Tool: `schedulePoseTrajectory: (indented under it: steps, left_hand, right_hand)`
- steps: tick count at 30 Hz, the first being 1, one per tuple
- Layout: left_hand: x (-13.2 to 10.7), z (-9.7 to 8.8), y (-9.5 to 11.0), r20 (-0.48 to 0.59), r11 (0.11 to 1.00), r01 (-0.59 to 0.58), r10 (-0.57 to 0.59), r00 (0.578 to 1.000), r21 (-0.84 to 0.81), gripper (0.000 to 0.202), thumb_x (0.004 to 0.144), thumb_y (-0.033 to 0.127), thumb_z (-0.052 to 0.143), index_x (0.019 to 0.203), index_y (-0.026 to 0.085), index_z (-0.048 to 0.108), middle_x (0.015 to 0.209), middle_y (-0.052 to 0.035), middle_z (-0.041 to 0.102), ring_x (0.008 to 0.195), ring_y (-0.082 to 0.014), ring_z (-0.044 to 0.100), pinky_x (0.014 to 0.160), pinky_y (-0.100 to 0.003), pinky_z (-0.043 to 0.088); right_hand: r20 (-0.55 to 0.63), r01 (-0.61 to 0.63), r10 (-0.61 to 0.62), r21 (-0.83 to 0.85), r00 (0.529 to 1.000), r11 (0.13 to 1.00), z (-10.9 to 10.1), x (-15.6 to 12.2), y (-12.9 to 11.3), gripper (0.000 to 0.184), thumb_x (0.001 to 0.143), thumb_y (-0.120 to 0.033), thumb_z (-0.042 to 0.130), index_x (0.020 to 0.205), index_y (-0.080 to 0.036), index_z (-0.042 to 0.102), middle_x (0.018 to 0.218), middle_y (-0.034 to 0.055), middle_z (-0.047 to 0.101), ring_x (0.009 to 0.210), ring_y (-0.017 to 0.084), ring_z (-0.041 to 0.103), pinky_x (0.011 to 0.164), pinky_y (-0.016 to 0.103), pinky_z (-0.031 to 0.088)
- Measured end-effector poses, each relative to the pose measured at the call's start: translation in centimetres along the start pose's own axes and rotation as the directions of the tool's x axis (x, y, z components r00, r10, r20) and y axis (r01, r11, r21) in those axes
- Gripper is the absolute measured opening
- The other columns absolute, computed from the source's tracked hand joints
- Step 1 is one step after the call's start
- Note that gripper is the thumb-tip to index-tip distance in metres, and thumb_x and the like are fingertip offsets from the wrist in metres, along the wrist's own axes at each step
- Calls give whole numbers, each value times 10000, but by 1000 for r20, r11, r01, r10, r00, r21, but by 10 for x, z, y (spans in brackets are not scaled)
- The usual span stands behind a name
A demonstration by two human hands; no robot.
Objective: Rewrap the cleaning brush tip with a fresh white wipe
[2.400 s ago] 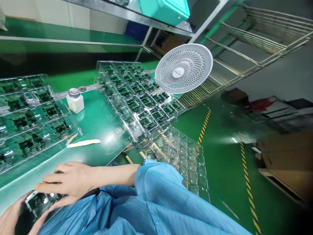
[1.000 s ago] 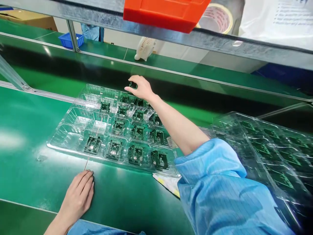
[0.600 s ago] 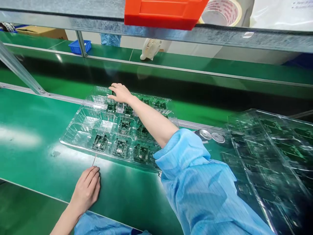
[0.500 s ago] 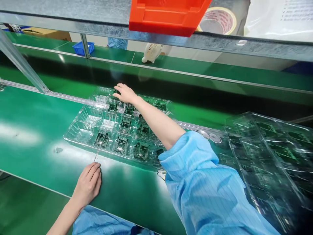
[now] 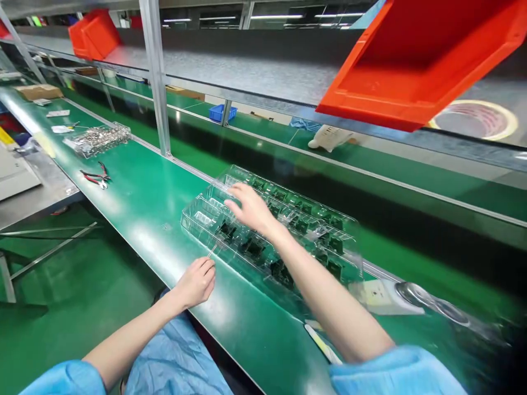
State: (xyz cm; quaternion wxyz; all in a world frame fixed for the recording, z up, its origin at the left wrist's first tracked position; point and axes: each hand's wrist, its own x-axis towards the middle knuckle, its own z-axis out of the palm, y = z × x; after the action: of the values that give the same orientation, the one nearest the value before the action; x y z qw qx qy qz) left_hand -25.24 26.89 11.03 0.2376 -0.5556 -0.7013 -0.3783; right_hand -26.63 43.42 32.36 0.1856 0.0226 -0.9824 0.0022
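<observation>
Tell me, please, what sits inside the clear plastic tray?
Small green circuit boards fill most pockets of the clear tray; the pockets at its left end look empty. The right hand and forearm cover several pockets.

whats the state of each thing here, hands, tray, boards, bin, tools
clear tray, flat on the green table, left-end pockets empty
circuit boards, seated in tray pockets
right hand, open, palm down over the tray
left hand, fingers closed on the thin stick
thin stick, pinched, tip at the tray's near edge
orange bin, tilted, nothing visible inside
pliers, lying on the table, untouched
</observation>
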Motion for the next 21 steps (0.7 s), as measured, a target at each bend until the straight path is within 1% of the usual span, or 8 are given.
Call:
schedulePoseTrajectory:
  steps: [3,5,8,11,13,15,19,21]
  left_hand:
    - [-7,-10,-2,27,997,-19,21,999,-76,205,888,150,467,976,135,652,1082,-149,670,1041,-239,636,931,-423,564]
    - [-15,-21,-8,54,989,-43,51,997,-143,244,902,166,458,1058,136,643,1158,-164,653,1119,-261,612,963,-458,545]
    - [-27,-40,-26,123,969,-130,158,980,-213,288,920,243,489,1149,140,630,1276,-180,612,1226,-302,559,1003,-495,508]
    - [-31,-59,-50,248,922,-352,384,890,-161,408,920,350,520,1280,169,579,1418,-147,527,1340,-298,470,1123,-478,391]
    - [-29,-68,-62,312,850,-508,525,792,-140,493,906,395,532,1353,187,529,1487,-120,459,1408,-289,386,1208,-466,237]
    - [-26,-71,-70,321,793,-594,602,731,-134,550,892,422,525,1383,177,503,1495,-126,447,1449,-299,312,1237,-472,120]
    - [-37,-65,-78,259,734,-663,676,690,-148,679,861,407,511,1463,115,395,1327,-186,598,1491,-329,194,1240,-520,63]
    - [-55,-63,-80,269,741,-656,667,695,-144,732,860,388,524,1502,105,316,1227,-196,656,1498,-322,165,1239,-542,90]
  right_hand:
    - [-30,75,-72,122,997,990,-4,-88,-65,318,920,-299,537,1196,-162,616,1241,138,617,1211,227,557,1042,428,489]
    - [21,124,-133,229,991,965,-2,-152,-99,304,916,-285,536,1189,-173,609,1217,132,639,1206,222,563,1021,430,505]
    - [253,-97,49,179,966,979,2,-236,-120,335,915,-323,550,1200,-158,611,1184,133,663,1169,215,597,1032,416,503]
    - [398,-348,324,-13,858,937,-2,-298,-111,428,881,-332,588,1265,-141,599,1359,193,567,1335,289,486,1107,515,423]
    - [444,-386,365,-46,818,921,-8,-323,-101,482,882,-341,576,1314,-129,574,1425,205,506,1393,310,414,1134,549,375]
    - [480,-365,333,-27,812,931,-11,-338,-95,500,895,-350,543,1342,-125,557,1451,191,482,1406,314,394,1149,554,349]
    - [458,-352,287,61,841,934,-6,-344,-99,479,906,-328,510,1352,-159,552,1451,142,493,1404,292,399,1171,545,317]
    - [405,-353,284,106,869,930,0,-345,-104,466,904,-310,498,1339,-154,561,1435,138,513,1391,280,422,1170,537,326]
